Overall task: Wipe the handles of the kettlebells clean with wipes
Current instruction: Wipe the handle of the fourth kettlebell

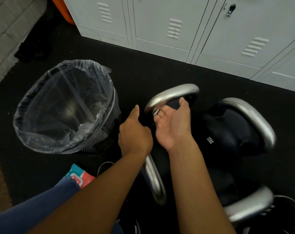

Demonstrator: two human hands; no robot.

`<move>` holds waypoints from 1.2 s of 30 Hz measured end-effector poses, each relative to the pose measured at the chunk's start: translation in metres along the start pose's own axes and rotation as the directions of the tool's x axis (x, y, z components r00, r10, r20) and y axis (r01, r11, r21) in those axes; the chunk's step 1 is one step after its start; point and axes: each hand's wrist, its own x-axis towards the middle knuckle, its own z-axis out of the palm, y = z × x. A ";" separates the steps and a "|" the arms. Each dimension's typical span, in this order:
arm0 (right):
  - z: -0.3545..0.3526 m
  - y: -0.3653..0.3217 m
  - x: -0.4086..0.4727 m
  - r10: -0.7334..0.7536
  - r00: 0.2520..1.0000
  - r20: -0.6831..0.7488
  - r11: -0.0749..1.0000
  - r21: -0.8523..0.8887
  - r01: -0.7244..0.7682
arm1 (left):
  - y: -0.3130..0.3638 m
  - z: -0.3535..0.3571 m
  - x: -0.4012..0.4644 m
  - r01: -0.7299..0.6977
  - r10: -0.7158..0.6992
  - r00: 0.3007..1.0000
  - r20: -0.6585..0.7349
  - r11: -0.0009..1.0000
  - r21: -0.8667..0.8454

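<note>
Kettlebells stand together on the black floor, near the foot of the grey lockers (177,22), and we see four silver handles among them. The far handle (172,94) is the one in work now. Our right hand (173,125) is turned palm up, its fingers curled under the left end of this handle, and a small piece of white wipe (155,112) shows between the fingers and the metal. So the hand is half closed on the wipe and presses it against the handle from below.

Our left hand (134,132) is loosely closed just beside the right one. We cannot tell if it holds anything, because its fingers are hidden from us.

We judge that the wiping of this handle is in progress, at its left bend. The next move calls for sliding the wipe along the curve to the right end, with the fingers wrapped well around so that the underside is cleaned too.

The handle at the right (255,119) belongs to the bell marked 12KG, and two more handles lie nearer to us.

The bin (107,139) with a clear liner stands at the left of the bells, ready for the used wipe. The wipes packet (79,174) lies on the floor near our knee.
</note>
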 end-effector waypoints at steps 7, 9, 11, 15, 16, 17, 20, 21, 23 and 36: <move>-0.016 0.020 0.036 -0.298 0.955 0.017 0.909 -0.299 0.289 | 0.000 0.000 0.002 0.021 -0.021 0.999 0.028 1.000 -0.017; -0.019 0.024 0.032 -0.351 0.933 0.080 0.871 -0.339 0.357 | -0.001 0.001 0.005 0.034 -0.031 0.998 0.054 0.999 -0.040; -0.021 0.027 0.031 -0.363 0.921 0.142 0.818 -0.425 0.388 | -0.003 0.003 0.010 0.036 -0.029 0.995 0.097 0.997 -0.075; -0.021 0.027 0.028 -0.374 0.906 0.197 0.712 -0.565 0.416 | 0.002 -0.002 0.019 -0.019 0.047 0.980 0.194 0.989 -0.146; -0.021 0.026 0.029 -0.372 0.902 0.219 0.701 -0.571 0.427 | 0.004 -0.005 0.024 -0.050 0.082 0.974 0.212 0.987 -0.153; -0.020 0.026 0.030 -0.372 0.898 0.235 0.701 -0.563 0.438 | 0.005 -0.007 0.030 -0.086 0.122 0.966 0.228 0.983 -0.163; -0.019 0.024 0.031 -0.375 0.899 0.227 0.716 -0.545 0.436 | 0.005 -0.007 0.047 -0.166 0.211 0.924 0.320 0.973 -0.161; -0.020 0.024 0.032 -0.372 0.901 0.223 0.722 -0.540 0.432 | 0.004 -0.005 0.049 -0.188 0.235 0.912 0.335 0.968 -0.167; -0.021 0.026 0.034 -0.393 0.895 0.209 0.709 -0.551 0.440 | 0.001 -0.002 0.049 -0.202 0.251 0.911 0.327 0.963 -0.177; -0.056 -0.005 0.010 -0.661 0.750 0.027 0.462 -0.774 0.434 | -0.014 0.001 0.068 0.109 0.092 0.890 0.446 0.908 -0.405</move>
